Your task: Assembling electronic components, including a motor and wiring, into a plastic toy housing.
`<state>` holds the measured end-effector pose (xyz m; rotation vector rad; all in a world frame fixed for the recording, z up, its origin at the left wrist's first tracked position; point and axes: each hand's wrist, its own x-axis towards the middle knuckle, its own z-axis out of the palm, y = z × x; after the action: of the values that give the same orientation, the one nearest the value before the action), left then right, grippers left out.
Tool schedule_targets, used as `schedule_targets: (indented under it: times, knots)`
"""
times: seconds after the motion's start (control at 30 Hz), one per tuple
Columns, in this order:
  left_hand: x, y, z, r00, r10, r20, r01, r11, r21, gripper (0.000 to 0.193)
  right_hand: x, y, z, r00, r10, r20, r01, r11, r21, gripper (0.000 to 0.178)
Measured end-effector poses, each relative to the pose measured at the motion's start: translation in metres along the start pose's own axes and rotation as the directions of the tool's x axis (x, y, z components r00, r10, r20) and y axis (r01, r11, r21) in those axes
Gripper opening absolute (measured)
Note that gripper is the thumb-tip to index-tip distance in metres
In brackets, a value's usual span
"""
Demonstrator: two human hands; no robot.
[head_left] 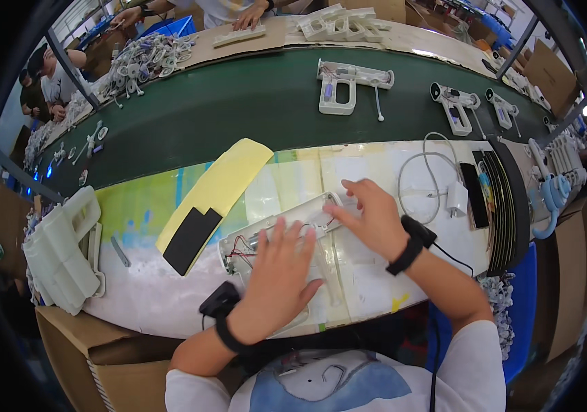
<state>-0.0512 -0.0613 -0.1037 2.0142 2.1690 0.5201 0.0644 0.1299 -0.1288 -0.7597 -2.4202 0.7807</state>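
Note:
An open white plastic appliance housing [238, 242] lies on the worktable before me, with thin red wires and metal parts showing inside. My left hand [276, 285] is spread flat over its middle, fingers stretched out, hiding part of the inside. At the housing's far right end is my right hand [374, 221], its thumb and forefinger apart beside the rim and nothing visible between them. Left of the housing, a yellow backing sheet [228, 175] carries a black rectangular pad [192, 240].
White housing shells [63, 254] are stacked at the left, near a grey utility knife [120, 252]. To the right lie a white power adapter [456, 199] with cable and black strips [503, 213]. A green conveyor [238, 103] beyond carries part-built appliances [338, 96]. A co-worker's hand [251, 15] shows across it.

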Motion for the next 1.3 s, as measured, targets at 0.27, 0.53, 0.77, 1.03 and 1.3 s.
schedule_targets:
  times: [0.27, 0.53, 0.77, 1.03, 1.3]
  knots:
    - [-0.044, -0.106, -0.065, 0.932, -0.223, -0.286, 0.281, 0.942, 0.181, 0.046, -0.081, -0.052, 0.02, 0.895, -0.292, 0.338, 0.332, 0.941, -0.068, 0.035]
    - [-0.03, -0.165, -0.026, 0.922, -0.336, -0.19, 0.306, 0.936, -0.172, 0.048, 0.066, -0.093, 0.054, 0.827, -0.502, 0.253, 0.485, 0.865, 0.132, 0.014]
    - [-0.008, -0.174, -0.002, 0.888, -0.38, -0.259, 0.309, 0.91, -0.277, 0.057, 0.126, -0.077, 0.154, 0.68, -0.486, 0.549, 0.552, 0.832, 0.052, 0.03]
    - [-0.016, -0.187, -0.006, 0.899, -0.364, -0.243, 0.298, 0.916, -0.27, 0.072, 0.127, -0.085, 0.15, 0.66, -0.533, 0.529, 0.492, 0.839, 0.232, 0.028]
    - [-0.012, -0.204, 0.002, 0.831, -0.328, -0.45, 0.297, 0.945, -0.14, 0.054, 0.128, -0.078, 0.028, 0.894, -0.409, 0.182, 0.213, 0.746, 0.631, 0.026]
